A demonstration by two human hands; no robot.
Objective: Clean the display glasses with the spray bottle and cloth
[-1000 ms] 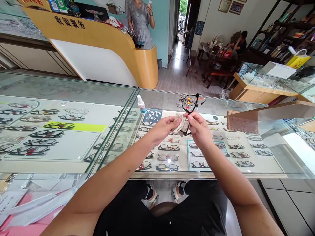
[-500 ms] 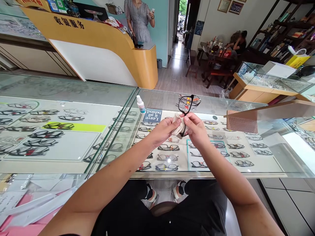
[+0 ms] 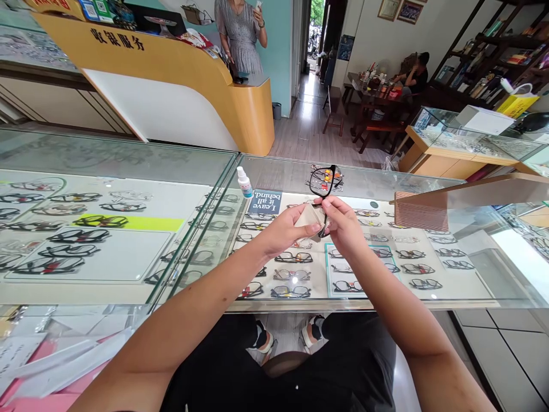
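My right hand (image 3: 343, 222) pinches a pair of black-framed eyeglasses (image 3: 321, 182), held up on edge above the glass showcase. One lens ring stands above the fingers; the lower part is partly hidden by cloth and fingers. My left hand (image 3: 286, 229) is closed on a beige cleaning cloth (image 3: 309, 216), which lies against the lower part of the eyeglasses. Left of the hands, a small white spray bottle (image 3: 245, 183) stands upright on the glass, close to a dark blue card (image 3: 265, 202) with white lettering.
Rows of eyeglass frames (image 3: 293, 257) lie inside the glass showcase (image 3: 283, 306) beneath my forearms. A brown ribbed panel (image 3: 421, 212) stands to the right. Beyond are a curved wooden counter (image 3: 251, 114) with a person (image 3: 241, 34) behind it, and another person (image 3: 417, 74) seated at a table.
The cloth looks flatter and more spread out, and my left thumb has moved lower over it. The eyeglasses have turned slightly. The person behind the counter has raised a hand holding a small white object.
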